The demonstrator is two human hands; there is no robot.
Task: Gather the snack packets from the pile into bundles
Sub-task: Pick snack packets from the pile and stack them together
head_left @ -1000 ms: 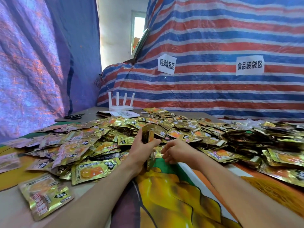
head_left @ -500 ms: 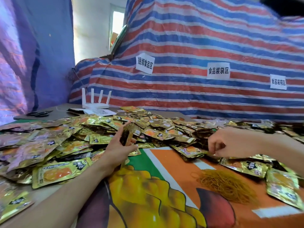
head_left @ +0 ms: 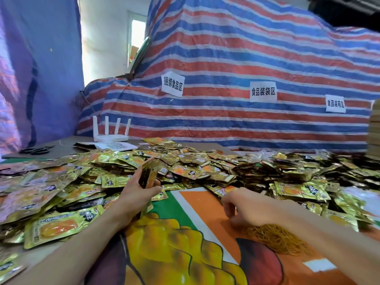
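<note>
Gold snack packets lie in a wide pile across the table, from far left to far right. My left hand holds a small stack of packets upright on edge, just in front of the pile. My right hand is low over the orange mat. Its fingers curl down and pinch at the left edge of a heap of tan rubber bands. The fingertips are partly hidden under the palm.
A printed fruit mat covers the table in front of me. A white router, a paper with a QR code and black scissors sit at the back left. A striped tarp with paper labels rises behind the pile.
My right hand left the packets at the right and came back down to the rubber band heap. My left hand still holds the stack upright. The camera turned further right.
</note>
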